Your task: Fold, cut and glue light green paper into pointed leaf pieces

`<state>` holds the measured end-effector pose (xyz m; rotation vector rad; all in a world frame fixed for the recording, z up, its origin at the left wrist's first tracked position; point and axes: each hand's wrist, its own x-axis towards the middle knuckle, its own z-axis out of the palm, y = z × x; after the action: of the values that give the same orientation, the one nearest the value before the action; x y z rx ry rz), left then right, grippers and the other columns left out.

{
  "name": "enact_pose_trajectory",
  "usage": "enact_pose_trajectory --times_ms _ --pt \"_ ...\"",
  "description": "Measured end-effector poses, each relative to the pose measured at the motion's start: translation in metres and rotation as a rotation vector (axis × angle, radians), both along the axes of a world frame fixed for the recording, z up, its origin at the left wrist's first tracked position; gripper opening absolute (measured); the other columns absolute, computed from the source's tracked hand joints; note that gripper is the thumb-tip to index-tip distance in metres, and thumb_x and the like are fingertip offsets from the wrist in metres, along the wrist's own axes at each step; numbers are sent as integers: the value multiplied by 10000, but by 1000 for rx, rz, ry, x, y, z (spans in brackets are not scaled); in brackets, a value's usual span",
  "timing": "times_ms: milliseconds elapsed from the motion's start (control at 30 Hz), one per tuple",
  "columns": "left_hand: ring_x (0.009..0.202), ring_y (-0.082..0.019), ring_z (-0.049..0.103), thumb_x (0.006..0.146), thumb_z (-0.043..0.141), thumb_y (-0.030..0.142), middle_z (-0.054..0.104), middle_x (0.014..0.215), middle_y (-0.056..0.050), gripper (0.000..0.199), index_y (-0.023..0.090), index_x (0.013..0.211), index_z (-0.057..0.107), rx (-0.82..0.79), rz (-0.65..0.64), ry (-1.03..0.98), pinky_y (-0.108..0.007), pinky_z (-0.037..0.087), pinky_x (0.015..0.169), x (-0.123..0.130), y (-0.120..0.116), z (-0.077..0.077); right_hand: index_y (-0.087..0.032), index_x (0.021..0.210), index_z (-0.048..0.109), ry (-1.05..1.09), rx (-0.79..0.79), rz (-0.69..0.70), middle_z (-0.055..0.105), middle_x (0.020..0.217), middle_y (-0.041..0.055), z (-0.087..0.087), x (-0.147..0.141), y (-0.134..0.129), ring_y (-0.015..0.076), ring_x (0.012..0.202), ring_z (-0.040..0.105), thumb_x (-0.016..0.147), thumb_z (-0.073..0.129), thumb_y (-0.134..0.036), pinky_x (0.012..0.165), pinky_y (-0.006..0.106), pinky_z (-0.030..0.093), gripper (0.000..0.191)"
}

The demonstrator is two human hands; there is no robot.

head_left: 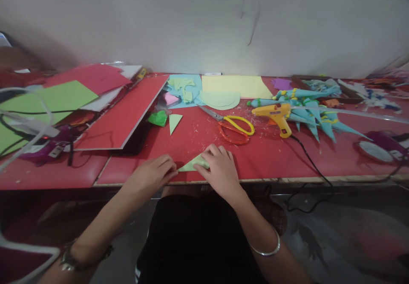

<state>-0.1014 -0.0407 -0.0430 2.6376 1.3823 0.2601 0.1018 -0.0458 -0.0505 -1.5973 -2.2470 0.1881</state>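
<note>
Fingers of the left hand [152,175] are curled together, thumb and forefinger pinching the paper [190,164] at its narrow tip; those of the right hand [221,169] lie bent and slightly spread over its wide end. Whether the right thumb pinches or only presses, I cannot tell. The paper lies between the 2 hands, near the front edge of the table [188,145], with the scissors [220,117] at 1 o'clock from it, the green wedge [174,123] at 11 and the glue gun [277,114] at 2.

To work it cleanly, I'd judge, the left should pin the tip lightly while the right smooths evenly, so nothing buckles or skews. Edges are best lined up before firm pressure, since this thin-looking paper probably creases for good.

Its point aims at roughly 8 o'clock, towards the left fingertips; the long axis runs from there to about 2 o'clock, where the right hand covers the broad end.
</note>
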Motion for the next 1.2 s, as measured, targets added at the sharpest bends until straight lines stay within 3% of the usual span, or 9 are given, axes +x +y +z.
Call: enact_pose_trajectory --times_ms 133,267,367,567,733,833,967,1200 --pt "656 -140 499 880 322 257 544 723 -32 286 173 728 550 53 -117 91 -271 374 641 -1 4 -2 -222 831 595 -12 -2 -9 540 926 45 1 0 0 193 846 456 815 504 -405 690 331 325 205" --pt "643 -136 504 859 352 284 545 687 -11 239 189 740 536 -100 -115 -17 -261 381 650 -1 9 3 -229 829 596 -12 -12 -13 540 930 41 1 -1 0 193 851 459 813 507 -404 689 331 324 198" --pt "649 -136 522 847 343 312 571 688 -5 245 196 733 527 -178 -72 -82 -252 386 642 -7 9 8 -229 828 591 0 -10 -10 547 937 34 0 -1 0 193 852 459 814 505 -408 692 332 324 199" --pt "571 -113 498 838 360 358 545 629 16 265 188 675 483 -182 112 -193 -219 386 562 -18 -2 12 -227 808 580 26 0 -9 552 925 22 -2 -1 0 188 836 462 812 509 -394 684 327 323 182" --pt "654 -117 525 814 434 295 571 782 -9 161 172 867 524 -1 252 -338 -234 425 633 0 6 7 -220 821 583 51 -1 -5 558 921 27 -1 1 -1 199 853 466 802 523 -391 693 330 327 182" --pt "687 -104 531 807 456 244 555 949 -36 245 176 1038 500 23 147 -339 -251 443 702 11 9 6 -236 898 592 129 -36 52 564 949 15 1 7 -1 192 875 465 783 562 -344 729 326 333 161" --pt "888 -148 539 795 516 266 568 984 -39 222 198 1002 554 -96 -125 -248 -266 441 780 14 1 4 -298 889 635 276 -93 208 568 973 -24 4 16 -2 154 885 465 779 577 -236 828 319 313 138" --pt "947 -178 525 780 559 278 560 1004 -58 265 196 1031 548 -10 -109 -267 -316 445 827 9 -7 -10 -279 748 667 330 -104 274 576 991 -24 1 19 -1 145 923 491 764 560 -125 909 363 276 188"
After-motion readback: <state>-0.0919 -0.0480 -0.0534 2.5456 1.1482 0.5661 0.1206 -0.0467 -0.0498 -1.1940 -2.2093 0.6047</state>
